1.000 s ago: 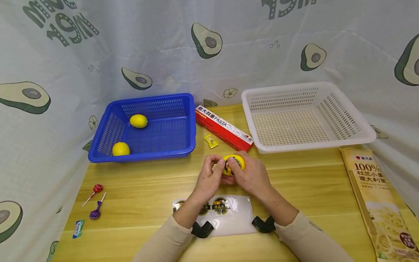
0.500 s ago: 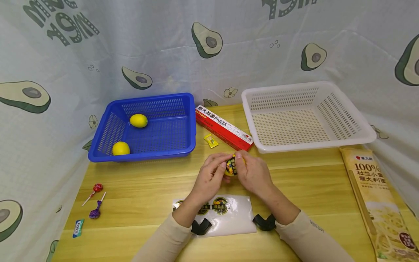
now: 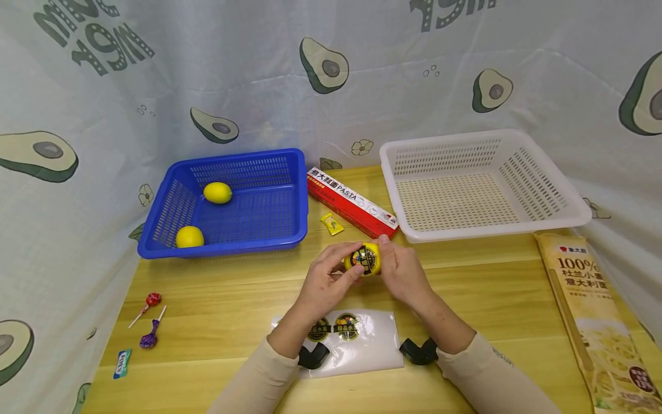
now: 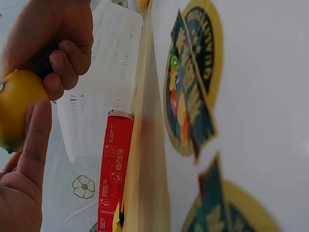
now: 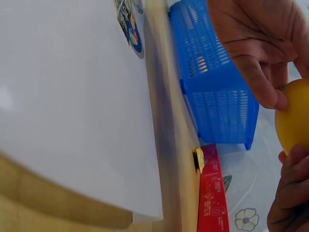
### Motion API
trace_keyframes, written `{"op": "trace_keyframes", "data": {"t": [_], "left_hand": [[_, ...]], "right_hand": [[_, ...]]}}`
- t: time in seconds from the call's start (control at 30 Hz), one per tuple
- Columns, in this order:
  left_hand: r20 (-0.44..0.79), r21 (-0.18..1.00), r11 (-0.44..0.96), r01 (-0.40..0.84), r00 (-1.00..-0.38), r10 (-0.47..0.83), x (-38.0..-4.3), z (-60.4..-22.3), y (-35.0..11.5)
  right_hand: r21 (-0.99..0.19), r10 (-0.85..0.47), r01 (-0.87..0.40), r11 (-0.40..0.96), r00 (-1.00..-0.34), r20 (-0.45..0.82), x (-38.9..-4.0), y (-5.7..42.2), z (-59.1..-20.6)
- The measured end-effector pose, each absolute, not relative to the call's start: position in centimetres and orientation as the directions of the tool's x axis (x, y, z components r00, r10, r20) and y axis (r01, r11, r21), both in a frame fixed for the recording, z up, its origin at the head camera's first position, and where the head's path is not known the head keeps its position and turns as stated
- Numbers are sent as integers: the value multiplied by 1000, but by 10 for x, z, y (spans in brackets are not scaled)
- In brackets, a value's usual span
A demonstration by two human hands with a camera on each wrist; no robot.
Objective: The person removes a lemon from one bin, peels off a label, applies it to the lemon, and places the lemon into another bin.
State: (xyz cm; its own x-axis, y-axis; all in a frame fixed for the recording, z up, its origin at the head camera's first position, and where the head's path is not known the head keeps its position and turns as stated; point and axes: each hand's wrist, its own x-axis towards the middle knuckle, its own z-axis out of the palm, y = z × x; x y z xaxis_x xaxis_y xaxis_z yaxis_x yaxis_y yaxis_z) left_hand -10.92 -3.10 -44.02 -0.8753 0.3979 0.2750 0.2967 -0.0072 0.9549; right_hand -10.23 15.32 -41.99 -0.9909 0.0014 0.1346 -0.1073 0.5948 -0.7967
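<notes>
Both hands meet around a yellow lemon (image 4: 20, 104) above the middle of the table. A round black-and-gold fruit sticker (image 3: 364, 260) lies on its upper side. My left hand (image 3: 324, 282) grips the lemon from the left, thumb below the sticker and fingers along the far side. At the lemon's right end is my right hand (image 3: 405, 275), its thumb raised at the edge and its curled fingertips against the fruit in the right wrist view. Below the forearms lies a white sticker sheet (image 3: 369, 348) bearing matching round stickers (image 3: 345, 326), partly covered by the left forearm.
A blue basket (image 3: 301, 230) with two lemons (image 3: 218, 193) stands at the back left, a white basket (image 3: 496, 233) at the back right. Between them lie a red pasta box (image 3: 351, 202) and a yellow candy (image 3: 331, 224). Lollipops (image 3: 148, 340) lie left, a pasta bag (image 3: 589, 305) right.
The lemon has turned and shifted slightly left, so the sticker shows more fully. My right thumb has moved off the sticker to the lemon's right edge.
</notes>
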Motion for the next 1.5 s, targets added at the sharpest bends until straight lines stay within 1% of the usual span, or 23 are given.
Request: {"op": "trace_keyframes", "data": {"t": [0.2,0.37,0.5,0.63,0.73,0.83,0.93,1.07,1.2,1.3,1.4,1.5], "left_hand": [[293,944,14,329,-860,417,-113,-440,-35],[228,969,-13,248,-867,443,-116,-437,-41],[145,988,-17,154,-884,443,-116,-434,-43],[84,996,-25,80,-919,386,-116,-431,-44],[107,994,-34,101,-936,337,-118,-430,-47],[149,989,-39,144,-934,324,-120,-429,-49],[150,989,-34,147,-931,334,-120,-428,-49],[105,994,-25,103,-933,343,-119,-426,-49],[80,997,-31,73,-925,373,-118,-425,-49],[76,997,-31,69,-914,400,-118,-425,-50],[62,998,-17,61,-906,419,-118,-425,-51],[42,999,-4,45,-901,433,-119,-426,-52]], "right_hand": [[-744,-57,-180,643,-980,189,-103,150,-420],[-782,-23,-137,608,-988,155,-102,149,-420],[-854,-4,-51,517,-998,57,-101,148,-420],[-932,-59,16,362,-997,-41,-100,143,-423],[-971,-128,33,235,-990,-64,-99,139,-423],[-990,-181,43,132,-981,-67,-97,136,-424],[-994,-210,58,94,-975,-77,-96,134,-423],[-985,-212,78,157,-971,-110,-94,134,-421],[-962,-174,100,255,-974,-148,-91,139,-417],[-947,-109,103,305,-984,-142,-83,147,-416],[-948,16,95,304,-995,-95,-73,162,-414],[-956,179,101,276,-983,-52,-66,183,-412]]}}
